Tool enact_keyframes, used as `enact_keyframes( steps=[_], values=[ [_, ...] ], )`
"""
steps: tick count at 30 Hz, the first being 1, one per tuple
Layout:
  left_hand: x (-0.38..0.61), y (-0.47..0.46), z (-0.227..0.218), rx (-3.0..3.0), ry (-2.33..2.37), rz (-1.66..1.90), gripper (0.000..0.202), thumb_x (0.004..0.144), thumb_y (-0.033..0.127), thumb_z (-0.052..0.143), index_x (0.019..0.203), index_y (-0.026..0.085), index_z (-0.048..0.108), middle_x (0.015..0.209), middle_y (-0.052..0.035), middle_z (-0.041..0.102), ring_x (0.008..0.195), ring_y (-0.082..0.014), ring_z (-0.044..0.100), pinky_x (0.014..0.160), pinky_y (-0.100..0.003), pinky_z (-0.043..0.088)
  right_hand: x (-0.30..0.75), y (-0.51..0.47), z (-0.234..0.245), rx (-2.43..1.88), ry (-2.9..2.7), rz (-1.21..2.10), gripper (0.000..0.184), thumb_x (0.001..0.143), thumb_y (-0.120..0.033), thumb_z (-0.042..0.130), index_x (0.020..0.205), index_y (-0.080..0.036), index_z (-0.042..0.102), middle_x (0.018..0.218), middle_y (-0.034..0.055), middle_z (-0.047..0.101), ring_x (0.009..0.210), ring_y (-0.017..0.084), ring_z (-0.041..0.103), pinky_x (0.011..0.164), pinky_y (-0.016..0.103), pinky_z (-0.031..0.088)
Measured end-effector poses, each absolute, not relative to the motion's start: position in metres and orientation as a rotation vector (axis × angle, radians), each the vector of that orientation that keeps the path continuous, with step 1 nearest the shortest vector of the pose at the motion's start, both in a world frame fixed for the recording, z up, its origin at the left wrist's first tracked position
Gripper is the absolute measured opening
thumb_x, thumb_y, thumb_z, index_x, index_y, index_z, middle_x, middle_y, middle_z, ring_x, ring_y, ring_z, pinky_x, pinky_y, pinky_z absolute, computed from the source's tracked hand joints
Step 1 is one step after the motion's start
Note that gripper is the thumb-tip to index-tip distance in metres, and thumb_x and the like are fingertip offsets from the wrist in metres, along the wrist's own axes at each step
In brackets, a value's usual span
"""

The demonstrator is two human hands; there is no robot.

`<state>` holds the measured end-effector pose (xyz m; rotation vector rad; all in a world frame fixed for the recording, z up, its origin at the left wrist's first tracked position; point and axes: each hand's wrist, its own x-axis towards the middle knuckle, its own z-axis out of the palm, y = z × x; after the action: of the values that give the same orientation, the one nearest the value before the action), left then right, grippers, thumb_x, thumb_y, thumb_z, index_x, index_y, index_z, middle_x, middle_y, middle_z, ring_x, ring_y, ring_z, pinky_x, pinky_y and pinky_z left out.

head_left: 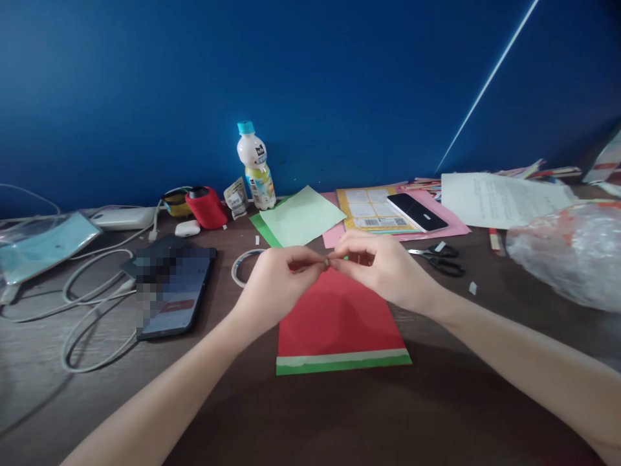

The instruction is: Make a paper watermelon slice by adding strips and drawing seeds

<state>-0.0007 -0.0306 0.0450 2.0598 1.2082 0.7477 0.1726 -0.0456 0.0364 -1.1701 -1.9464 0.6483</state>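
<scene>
Dark brown wood-look desk here, shoved up against a deep blue wall. Dead centre of the frame, the left hand and right hand meet tip to tip, both pinching a tiny pale greenish bit between thumb and index finger. Too small to tell what it is, sorry. It's up over the top end of a flat red paper sheet with a white and a green stripe along its near edge, lying mid-frame.

Just left of the left hand, partly hidden by it, is a thin white ring. Black-handled scissors lie right of the right hand, with a little white scrap nearby.

Behind the hands: a pale mint-green paper sheet on a brighter green one, then, to the right, a yellow-bordered printed booklet on pink paper, with a black phone lying on it. White bottle with a turquoise cap stands upper centre-left.

Further out, a dark phone with its screen lit sits centre-left beside looping white cables, and a crumpled clear plastic bag fills the right edge.
</scene>
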Motion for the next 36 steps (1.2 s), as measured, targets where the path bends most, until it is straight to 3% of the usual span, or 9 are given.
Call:
enact_keyframes(
  steps=[15, 24, 29, 36],
  values=[
    [0.003, -0.034, 0.045, 2.067, 1.203, 0.798, 0.017, 0.074, 0.020, 0.053, 0.078, 0.020, 0.069, 0.076, 0.0019, 0.068, 0.065, -0.0117, 0.057, 0.059, -0.019, 0.042, 0.170, -0.047, 0.036, -1.099, -1.964, 0.595, 0.009, 0.073, -0.010, 0.052, 0.069, -0.015, 0.058, 0.070, -0.0009, 0.052, 0.060, 0.008, 0.045, 0.052, 0.022, 0.035],
    [0.000, -0.029, 0.049, 1.988, 1.191, 0.765, 0.016, 0.074, 0.024, 0.053, 0.076, 0.019, 0.068, 0.077, 0.0013, 0.068, 0.072, -0.0140, 0.059, 0.063, -0.020, 0.043, 0.180, -0.039, 0.039, -1.168, -1.875, 0.587, 0.013, 0.075, -0.018, 0.050, 0.073, -0.016, 0.062, 0.070, 0.0000, 0.057, 0.059, 0.009, 0.048, 0.052, 0.023, 0.036],
    [-0.005, -0.019, 0.048, 1.893, 1.222, 0.729, 0.015, 0.073, 0.026, 0.053, 0.074, 0.018, 0.066, 0.076, -0.0006, 0.068, 0.075, -0.0155, 0.060, 0.066, -0.023, 0.044, 0.206, -0.009, 0.033, -1.413, -1.668, 0.314, 0.011, 0.073, -0.020, 0.051, 0.064, -0.016, 0.058, 0.064, 0.0007, 0.057, 0.051, 0.010, 0.047, 0.052, 0.025, 0.037],
    [-0.010, -0.007, 0.038, 1.678, 1.084, 0.717, 0.016, 0.074, 0.026, 0.053, 0.081, 0.014, 0.062, 0.081, -0.0060, 0.068, 0.070, -0.0149, 0.062, 0.071, -0.028, 0.046, 0.243, 0.023, 0.009, -1.681, -1.689, -0.202, 0.017, 0.072, -0.019, 0.050, 0.060, -0.017, 0.061, 0.071, 0.0038, 0.056, 0.052, 0.012, 0.045, 0.052, 0.027, 0.034]
  ],
)
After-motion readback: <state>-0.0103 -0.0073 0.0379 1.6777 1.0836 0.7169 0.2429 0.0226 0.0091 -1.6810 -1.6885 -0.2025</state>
